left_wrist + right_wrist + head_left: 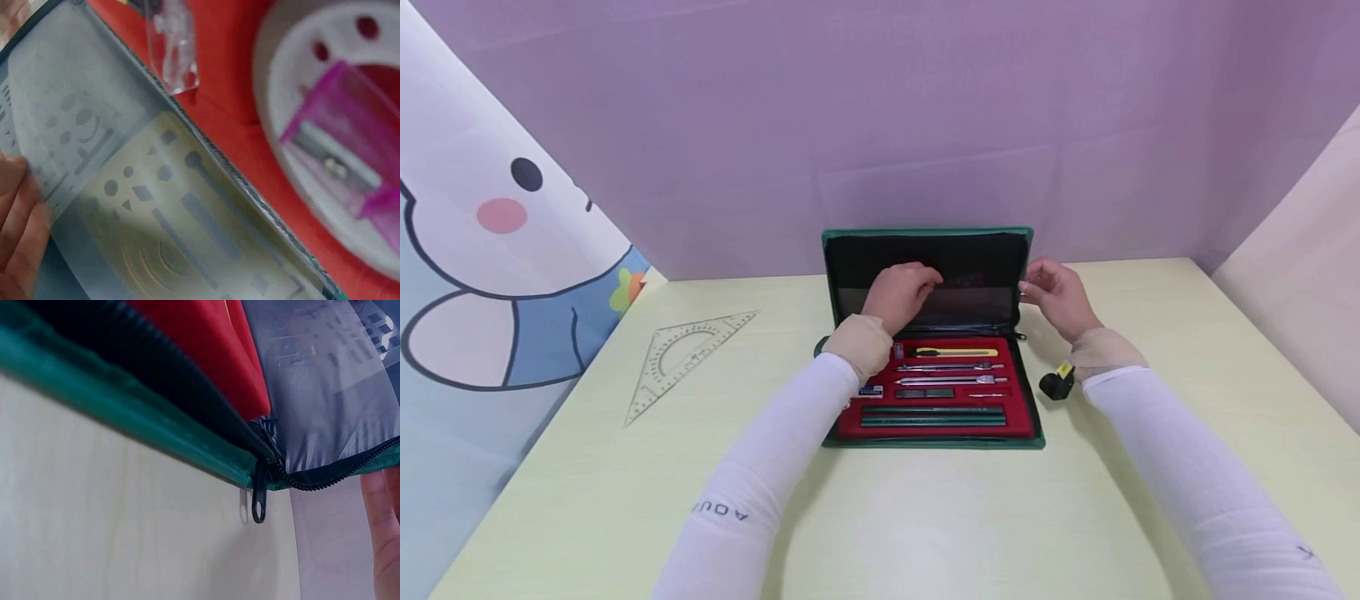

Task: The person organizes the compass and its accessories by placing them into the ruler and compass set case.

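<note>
A green zip case [1038, 421] lies open on the table, its lid upright. My left hand [901, 296] is in front of the lid's inner pocket. Its fingers pinch a clear stencil template [78, 125] by the edge; the exact contact is partly hidden. A yellowish stencil [181, 219] lies beside it against the lid. My right hand [1060, 296] grips the lid's right edge, and the zip pull [259, 499] hangs at the hinge corner. The red tray [1021, 400] holds a yellow cutter [962, 353], compasses [951, 381] and green pencils [932, 421].
A clear set square [658, 379] lies on the table at left. By the right wrist is a small black and yellow object [1057, 382]. A pink sharpener [340, 150] and a white ring-shaped piece [281, 119] sit in the tray. A purple cloth [925, 125] hangs behind.
</note>
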`<state>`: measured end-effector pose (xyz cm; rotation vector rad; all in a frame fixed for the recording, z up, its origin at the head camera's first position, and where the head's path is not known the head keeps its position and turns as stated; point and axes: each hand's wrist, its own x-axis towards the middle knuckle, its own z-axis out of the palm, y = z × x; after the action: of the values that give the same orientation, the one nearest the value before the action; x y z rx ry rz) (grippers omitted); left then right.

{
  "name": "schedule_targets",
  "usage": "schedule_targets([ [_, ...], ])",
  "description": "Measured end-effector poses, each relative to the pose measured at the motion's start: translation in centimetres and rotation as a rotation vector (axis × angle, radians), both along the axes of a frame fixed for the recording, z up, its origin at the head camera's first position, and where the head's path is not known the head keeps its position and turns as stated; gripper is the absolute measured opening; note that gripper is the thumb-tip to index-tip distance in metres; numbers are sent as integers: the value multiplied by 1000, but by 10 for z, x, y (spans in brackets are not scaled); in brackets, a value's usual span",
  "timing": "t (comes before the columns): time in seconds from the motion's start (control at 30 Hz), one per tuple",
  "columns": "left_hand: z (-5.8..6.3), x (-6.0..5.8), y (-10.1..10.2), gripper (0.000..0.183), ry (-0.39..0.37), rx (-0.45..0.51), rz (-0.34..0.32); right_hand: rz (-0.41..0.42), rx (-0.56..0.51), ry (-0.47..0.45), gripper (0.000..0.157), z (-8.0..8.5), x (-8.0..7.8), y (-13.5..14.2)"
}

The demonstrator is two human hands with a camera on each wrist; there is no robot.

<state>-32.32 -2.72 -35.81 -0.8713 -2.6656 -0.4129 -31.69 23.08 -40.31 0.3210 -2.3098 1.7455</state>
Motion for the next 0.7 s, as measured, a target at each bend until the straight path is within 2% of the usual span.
schedule_targets([
  [0.23,0,0,10,22,-1,-141,4,-1,-3,17,10,2,2,0],
  [0.4,0,-1,14,19,3,-207,-18,5,-26,27,7,0,1,1],
  [0.7,0,2,13,17,51,-246,-9,16,-25,25,10,-1,0,-1],
])
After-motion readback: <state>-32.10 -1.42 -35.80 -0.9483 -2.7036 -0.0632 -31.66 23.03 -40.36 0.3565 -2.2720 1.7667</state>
